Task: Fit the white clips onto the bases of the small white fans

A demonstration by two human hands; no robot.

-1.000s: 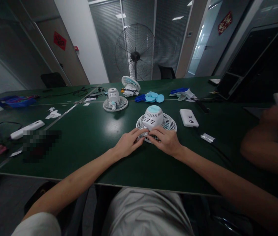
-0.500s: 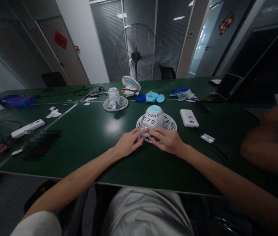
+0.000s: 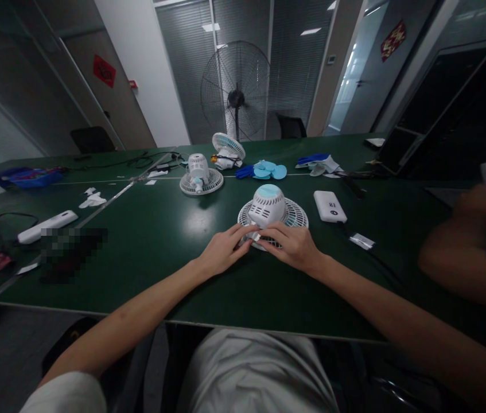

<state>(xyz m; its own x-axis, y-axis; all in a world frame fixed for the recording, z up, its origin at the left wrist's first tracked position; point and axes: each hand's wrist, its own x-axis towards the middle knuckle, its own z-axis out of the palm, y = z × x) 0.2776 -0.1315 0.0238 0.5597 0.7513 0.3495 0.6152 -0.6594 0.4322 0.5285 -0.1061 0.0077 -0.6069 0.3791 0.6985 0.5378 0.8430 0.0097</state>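
Observation:
A small white fan [image 3: 267,203] lies face down on the green table in front of me. Its rounded motor housing, topped by a light-blue disc, points up, and its slotted grille rests below. At the near side of the housing, my left hand [image 3: 224,250] pinches a white part of the fan between thumb and fingers. From the other side my right hand [image 3: 293,245] closes on the same part, its fingertips almost meeting the left ones. My fingers cover most of that part. A white power bank [image 3: 330,207] lies to the right of the fan.
Behind stand a second face-down fan [image 3: 199,175] and a tilted fan [image 3: 228,150]. Light-blue discs [image 3: 269,169] and gloves [image 3: 318,162] lie farther back. A white power strip [image 3: 47,226] is at left. At right, another person's hand [image 3: 483,201] holds a phone-like object.
Both hands keep their grip, with only tiny finger shifts at the fan's near side. The whole view has slid slightly left.

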